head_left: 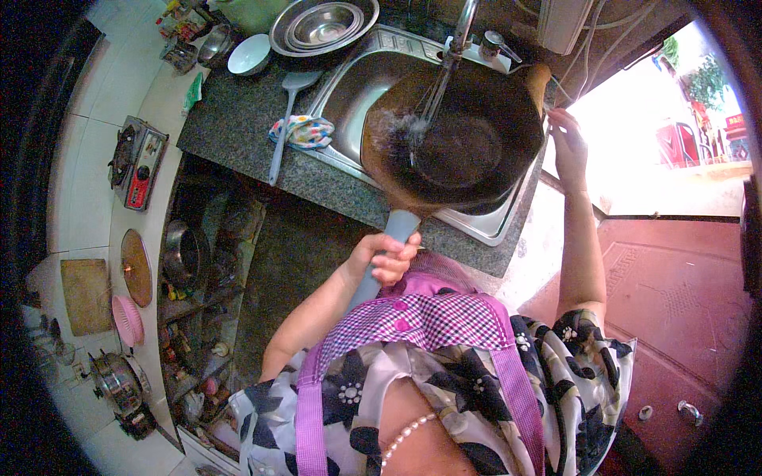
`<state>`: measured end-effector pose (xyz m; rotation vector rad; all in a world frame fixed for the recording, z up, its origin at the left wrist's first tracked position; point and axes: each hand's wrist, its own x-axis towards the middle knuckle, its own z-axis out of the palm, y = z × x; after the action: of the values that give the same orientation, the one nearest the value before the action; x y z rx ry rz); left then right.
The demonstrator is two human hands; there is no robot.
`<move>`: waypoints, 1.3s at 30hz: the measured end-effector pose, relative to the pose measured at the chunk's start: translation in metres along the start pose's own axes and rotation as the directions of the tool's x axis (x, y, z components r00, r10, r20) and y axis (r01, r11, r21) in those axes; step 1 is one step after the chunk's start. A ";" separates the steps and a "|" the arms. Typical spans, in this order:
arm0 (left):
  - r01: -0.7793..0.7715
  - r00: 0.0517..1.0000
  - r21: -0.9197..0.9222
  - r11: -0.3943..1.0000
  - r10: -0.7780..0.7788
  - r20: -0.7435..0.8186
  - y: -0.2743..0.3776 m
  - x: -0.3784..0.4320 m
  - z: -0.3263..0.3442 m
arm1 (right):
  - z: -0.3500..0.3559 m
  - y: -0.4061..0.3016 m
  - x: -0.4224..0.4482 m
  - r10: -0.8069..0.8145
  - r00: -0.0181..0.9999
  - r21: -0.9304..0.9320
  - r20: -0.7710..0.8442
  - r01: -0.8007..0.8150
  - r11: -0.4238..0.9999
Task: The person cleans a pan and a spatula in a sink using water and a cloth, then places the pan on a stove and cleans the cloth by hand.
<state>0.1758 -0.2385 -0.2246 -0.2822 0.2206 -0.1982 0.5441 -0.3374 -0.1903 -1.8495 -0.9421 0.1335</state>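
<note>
My left hand (390,259) grips the grey-blue handle (402,226) of a dark wok (470,149). The wok sits tilted over a stainless steel sink (351,95), and its far side has a tan helper handle (539,83). Water runs from the metal faucet (459,35) into the pan and splashes on its inner wall. Beside the wok's right rim, just below the tan handle, is my right hand (568,140) with its fingers bent together; whether they hold anything is unclear.
A grey spatula (283,131) lies across a patterned cloth (306,131) on the granite counter (238,119). Behind are a white bowl (249,55) and nested steel basins (324,27). A portable gas stove (140,163) stands left; a reddish door (673,285) is at right.
</note>
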 end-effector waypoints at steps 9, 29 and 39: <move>-0.065 0.924 0.315 0.947 0.177 -0.339 -0.007 -0.085 0.053 | -0.020 0.017 -0.030 0.288 0.957 0.244 0.015 -0.283 0.927; 0.435 0.302 0.900 0.002 0.942 -0.149 -0.027 -0.075 0.072 | 0.176 -0.009 0.012 0.435 0.638 0.546 0.635 -0.770 0.330; -0.110 0.653 0.847 0.520 0.680 -0.333 -0.049 -0.085 0.057 | 0.175 -0.009 0.013 0.399 0.690 0.479 0.604 -0.714 0.511</move>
<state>0.1008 -0.2512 -0.1412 0.7670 0.8690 0.1438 0.4640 -0.1985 -0.2630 -1.3334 -0.3790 1.2065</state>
